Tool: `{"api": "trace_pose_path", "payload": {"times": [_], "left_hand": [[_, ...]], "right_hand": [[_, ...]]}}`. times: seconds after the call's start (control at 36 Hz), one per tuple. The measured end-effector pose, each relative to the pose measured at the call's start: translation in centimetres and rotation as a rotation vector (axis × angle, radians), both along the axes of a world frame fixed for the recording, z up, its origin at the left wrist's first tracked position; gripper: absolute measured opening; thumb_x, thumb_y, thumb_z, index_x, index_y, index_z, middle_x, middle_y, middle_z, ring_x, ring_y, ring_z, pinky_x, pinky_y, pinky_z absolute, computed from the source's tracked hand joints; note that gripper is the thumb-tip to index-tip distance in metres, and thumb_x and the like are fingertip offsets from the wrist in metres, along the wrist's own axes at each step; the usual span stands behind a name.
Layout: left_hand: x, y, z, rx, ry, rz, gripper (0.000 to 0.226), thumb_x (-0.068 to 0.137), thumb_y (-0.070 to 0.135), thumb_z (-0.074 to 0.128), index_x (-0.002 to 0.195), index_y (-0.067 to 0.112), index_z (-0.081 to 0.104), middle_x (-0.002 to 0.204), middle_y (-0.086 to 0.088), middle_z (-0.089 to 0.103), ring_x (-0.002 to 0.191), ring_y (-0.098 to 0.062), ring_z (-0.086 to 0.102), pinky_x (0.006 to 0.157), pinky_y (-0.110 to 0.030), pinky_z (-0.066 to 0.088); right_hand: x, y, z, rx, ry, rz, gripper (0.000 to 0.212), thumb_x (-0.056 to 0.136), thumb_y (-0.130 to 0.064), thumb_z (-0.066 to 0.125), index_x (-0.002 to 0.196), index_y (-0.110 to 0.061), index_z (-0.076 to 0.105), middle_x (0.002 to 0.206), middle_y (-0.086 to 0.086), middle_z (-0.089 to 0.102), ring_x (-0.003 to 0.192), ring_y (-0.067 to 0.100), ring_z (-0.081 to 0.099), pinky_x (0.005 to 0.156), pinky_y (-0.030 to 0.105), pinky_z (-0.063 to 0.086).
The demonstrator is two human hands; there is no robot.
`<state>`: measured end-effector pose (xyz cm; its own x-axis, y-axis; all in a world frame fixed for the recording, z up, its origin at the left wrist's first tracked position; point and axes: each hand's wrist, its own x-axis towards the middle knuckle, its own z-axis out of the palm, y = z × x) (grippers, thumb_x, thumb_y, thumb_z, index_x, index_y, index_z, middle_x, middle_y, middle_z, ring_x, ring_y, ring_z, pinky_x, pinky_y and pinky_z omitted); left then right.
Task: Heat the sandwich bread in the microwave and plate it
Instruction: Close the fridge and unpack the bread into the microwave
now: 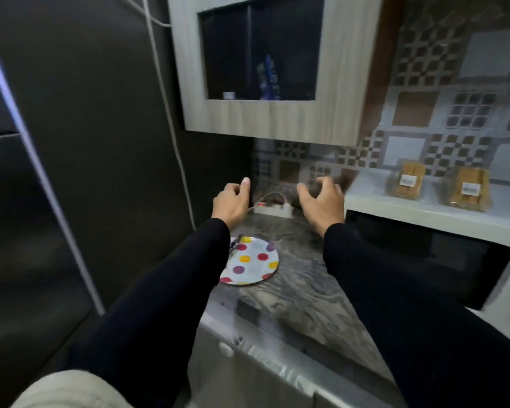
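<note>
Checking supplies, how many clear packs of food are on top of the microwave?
2: left pack and right pack, side by side on the microwave; others could sit beyond the frame.

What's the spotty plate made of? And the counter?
The plate looks like glossy melamine or enamelled metal: thin rim, printed coloured dots, slight shine; I can't tell which. The counter seems polished stone, perhaps marble or granite, from its grey swirling veins and sheen.

dim indoor light | motion blur throughout | wide-angle edge distortion
</note>
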<state>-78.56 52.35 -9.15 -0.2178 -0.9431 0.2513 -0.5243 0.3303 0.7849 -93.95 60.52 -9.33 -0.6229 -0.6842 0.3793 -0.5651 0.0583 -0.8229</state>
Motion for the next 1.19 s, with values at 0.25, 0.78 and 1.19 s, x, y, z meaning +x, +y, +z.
{"api": "trace_pose_path", "payload": {"times": [0.25, 0.78, 1.19], "left_hand": [[15.4, 1.3, -0.4, -0.077, -0.022, 0.294, 0.055, 0.100, 0.047, 0.031, 0.133, 0.007, 0.049, 0.129, -0.012, 0.055, 0.124, -0.027, 0.047, 0.101, -0.032, 0.036], [35.9, 11.9, 0.6, -0.524, -0.203, 0.985, 0.039, 0.096, 0.028, 0.047, 0.128, 0.007, 0.052, 0.142, -0.005, 0.042, 0.130, -0.020, 0.044, 0.106, -0.031, 0.035], [46.6, 20.0, -1.9, -0.648, -0.611, 1.456, 0.073, 0.080, 0.054, 0.056, 0.141, 0.035, 0.021, 0.152, -0.006, 0.000, 0.145, -0.032, 0.010, 0.113, -0.062, 0.018]], "right_hand": [[14.3, -2.3, -0.1, -0.040, 0.006, 0.273, 0.051, 0.093, -0.040, 0.054, 0.135, -0.012, 0.045, 0.139, 0.008, 0.041, 0.124, 0.023, 0.047, 0.096, 0.029, 0.037], [36.0, -2.9, 1.9, -0.087, 0.086, 0.937, 0.051, 0.091, -0.041, 0.054, 0.135, -0.017, 0.044, 0.140, 0.002, 0.039, 0.121, 0.020, 0.049, 0.094, 0.028, 0.040], [49.8, 3.3, -1.5, -0.262, 0.372, 1.185, 0.079, 0.090, -0.040, 0.058, 0.151, -0.043, 0.007, 0.161, 0.008, -0.012, 0.149, 0.028, 0.005, 0.114, 0.044, 0.033]]}}
